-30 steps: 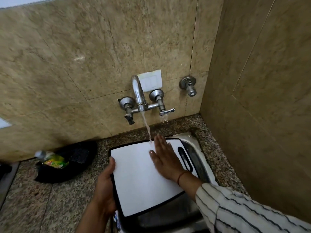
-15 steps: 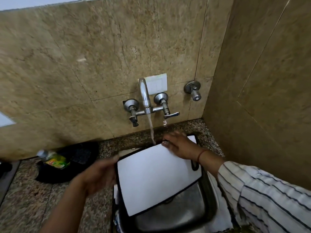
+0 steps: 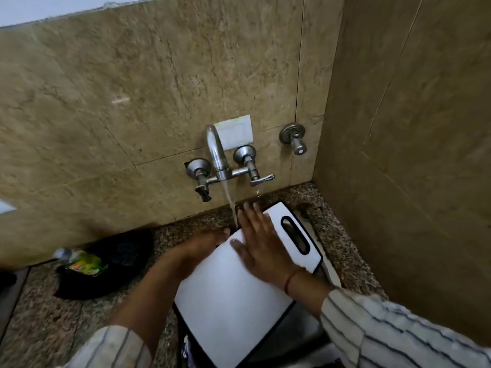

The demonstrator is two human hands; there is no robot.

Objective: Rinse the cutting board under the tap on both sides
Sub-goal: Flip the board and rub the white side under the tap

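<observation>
Cutting board [image 3: 233, 301] is tilted over the sink [image 3: 300, 338], far end under the tap [image 3: 216, 155], water running. Right hand [image 3: 261, 248] lies flat on its white face, fingers spread. Left hand [image 3: 206, 241] clamps the board's left edge, partly blurred. Black bag [image 3: 106, 261] w/ a green bottle [image 3: 83, 264] sits at the counter's [image 3: 53, 301] back edge by the wall. Vs 0.5 s ago: right hand moved from the far edge onto the face, board's handle end now further back.

One cutting board [image 3: 233, 301], one tap [image 3: 216, 155], two hands [image 3: 261, 245], one bottle [image 3: 82, 264].
</observation>
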